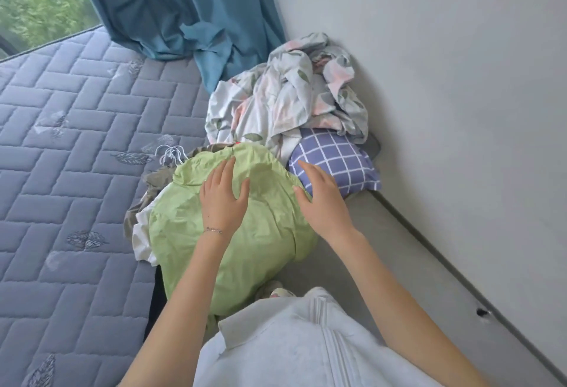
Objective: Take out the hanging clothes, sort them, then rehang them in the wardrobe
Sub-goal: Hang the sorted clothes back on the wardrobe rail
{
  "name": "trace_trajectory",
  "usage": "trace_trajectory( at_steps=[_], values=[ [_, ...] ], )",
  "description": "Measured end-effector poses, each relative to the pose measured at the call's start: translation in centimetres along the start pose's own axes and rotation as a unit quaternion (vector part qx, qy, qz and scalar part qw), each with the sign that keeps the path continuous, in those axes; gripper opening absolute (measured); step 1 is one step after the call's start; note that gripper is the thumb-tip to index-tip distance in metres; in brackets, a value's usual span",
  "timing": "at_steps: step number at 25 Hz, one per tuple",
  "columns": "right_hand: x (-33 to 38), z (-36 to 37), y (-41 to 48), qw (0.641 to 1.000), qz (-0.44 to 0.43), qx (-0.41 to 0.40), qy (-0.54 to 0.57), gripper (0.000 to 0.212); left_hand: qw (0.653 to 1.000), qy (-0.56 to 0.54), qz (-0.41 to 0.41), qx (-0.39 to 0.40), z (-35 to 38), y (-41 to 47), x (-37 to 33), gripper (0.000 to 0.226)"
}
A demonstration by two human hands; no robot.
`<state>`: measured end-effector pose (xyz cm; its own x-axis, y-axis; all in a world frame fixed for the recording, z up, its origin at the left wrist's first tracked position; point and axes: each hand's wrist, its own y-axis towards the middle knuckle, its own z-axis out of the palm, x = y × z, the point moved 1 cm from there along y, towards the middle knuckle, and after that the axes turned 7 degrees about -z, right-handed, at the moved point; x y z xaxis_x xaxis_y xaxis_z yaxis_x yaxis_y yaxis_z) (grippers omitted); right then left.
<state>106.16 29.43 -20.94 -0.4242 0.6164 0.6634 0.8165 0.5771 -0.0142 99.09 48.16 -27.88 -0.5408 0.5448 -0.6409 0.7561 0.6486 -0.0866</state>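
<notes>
The pile of clothes, topped by a green garment [233, 227], lies on the mattress [76, 141] edge, white hangers [171, 153] poking out behind. The left hand [222, 199] rests spread on it; the right hand [322, 199] hovers spread beside it. Best to lift one garment by its hanger, not the whole heap.

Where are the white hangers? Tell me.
Head view, left of centre: the white hangers lie on the mattress, poking out at the far left edge of the green garment.
</notes>
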Motion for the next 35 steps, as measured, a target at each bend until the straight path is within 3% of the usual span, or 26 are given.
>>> trace_trajectory(
  at_steps=[9, 16, 24, 27, 30, 32, 35],
  values=[
    [-4.9, 2.1, 16.4, 0.981, -0.098, 0.165, 0.001, 0.05, 0.982, 0.014, -0.163, -0.09, 4.4, 9.2, -0.5, 0.054],
    [-10.4, 12.2, 28.1, 0.94, -0.173, 0.29, -0.035, 0.051, 0.932, -0.035, -0.323, -0.163, 10.9, 15.3, 4.2, 0.052],
    [-18.7, 32.4, 36.4, 0.92, -0.215, 0.322, -0.061, 0.055, 0.92, -0.052, -0.347, -0.172, 20.9, 20.2, 16.6, 0.052],
    [-21.0, 37.1, 38.0, 0.904, -0.215, 0.345, -0.131, 0.064, 0.915, -0.081, -0.354, -0.177, 23.1, 20.0, 19.1, 0.052],
    [-22.1, 38.8, 38.6, 0.893, -0.242, 0.314, -0.212, 0.058, 0.901, -0.141, -0.368, -0.18, 24.5, 19.0, 19.3, 0.051],
    [-21.9, 38.8, 38.9, 0.905, -0.228, 0.305, -0.19, 0.047, 0.894, -0.178, -0.369, -0.181, 24.7, 18.6, 18.8, 0.05],
    [-20.9, 37.5, 38.5, 0.944, -0.179, 0.275, -0.034, 0.022, 0.872, -0.24, -0.376, -0.201, 24.1, 18.9, 17.8, 0.048]
  ],
)
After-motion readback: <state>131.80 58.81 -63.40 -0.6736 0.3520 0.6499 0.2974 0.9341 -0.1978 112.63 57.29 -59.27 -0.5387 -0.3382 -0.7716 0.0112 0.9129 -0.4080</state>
